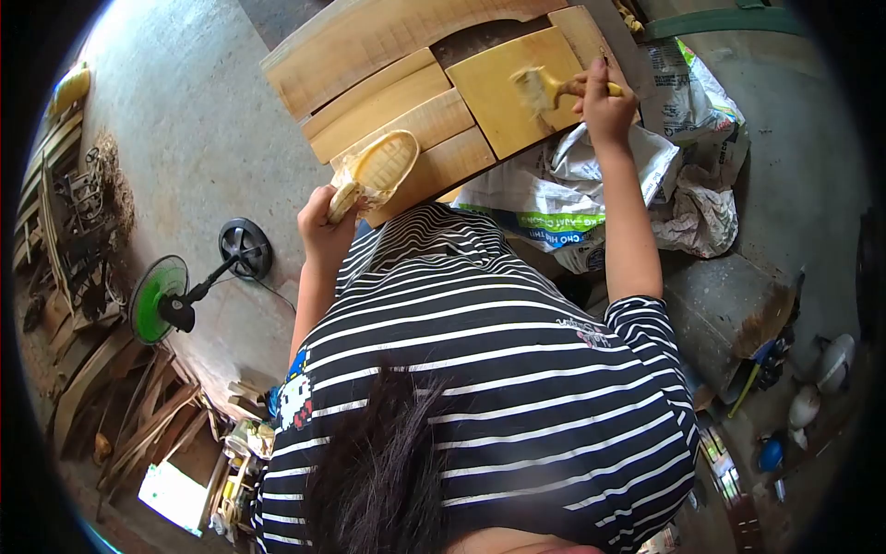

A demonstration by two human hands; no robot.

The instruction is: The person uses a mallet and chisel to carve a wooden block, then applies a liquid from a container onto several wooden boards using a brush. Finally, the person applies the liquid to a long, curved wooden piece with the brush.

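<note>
Plainly, the brush [551, 88] is over the square board [484, 103], its long axis crosswise, bristles above the board's middle, handle toward the right hand [609, 113], the nearer one, whose fingers pinch it. Left of the square board, the left hand [323, 223] curls round the neck of a stained container [386, 166]; crumpled sacks [535, 196] lie on its near side.

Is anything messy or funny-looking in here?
Yes, a bit messy: the white sacks beside the boards are crumpled, and the wood scraps at the left lie in a jumbled heap. One panel looks yellower than its neighbours.
</note>
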